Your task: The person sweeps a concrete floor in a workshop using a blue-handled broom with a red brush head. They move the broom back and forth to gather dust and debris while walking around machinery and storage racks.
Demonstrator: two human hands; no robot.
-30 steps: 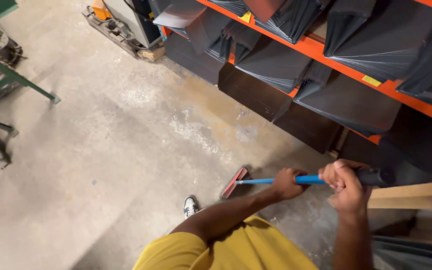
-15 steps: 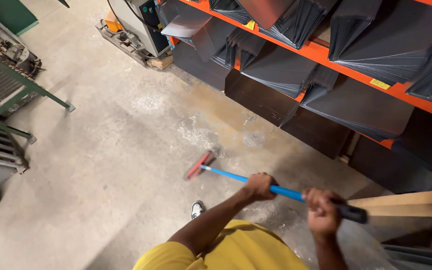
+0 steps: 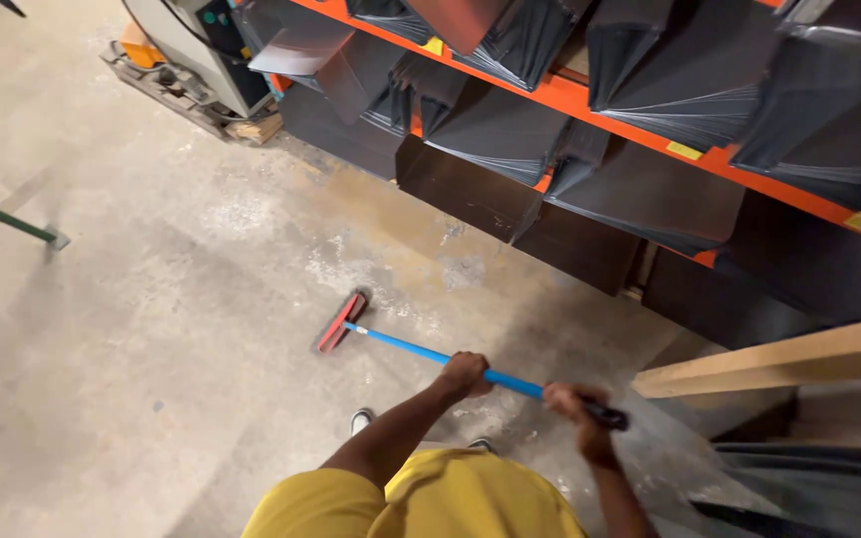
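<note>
A push broom point(image 3: 406, 347) with a blue handle and a red head lies angled across the concrete floor. Its red head point(image 3: 341, 322) rests on the floor ahead of me to the left. My left hand point(image 3: 465, 374) grips the blue handle about midway. My right hand point(image 3: 575, 406) holds the black end grip closer to my body. My yellow shirt and one shoe tip show at the bottom edge.
An orange steel rack point(image 3: 640, 130) with stacks of dark bent sheet metal runs along the right and top. A wooden beam point(image 3: 779, 361) juts in from the right. A grey machine on a pallet point(image 3: 201, 70) stands at the top left. A green frame leg point(image 3: 12, 224) reaches in from the left.
The broom head has swept out from near my feet to farther ahead on the left. Both hands stayed on the handle and pushed forward.
</note>
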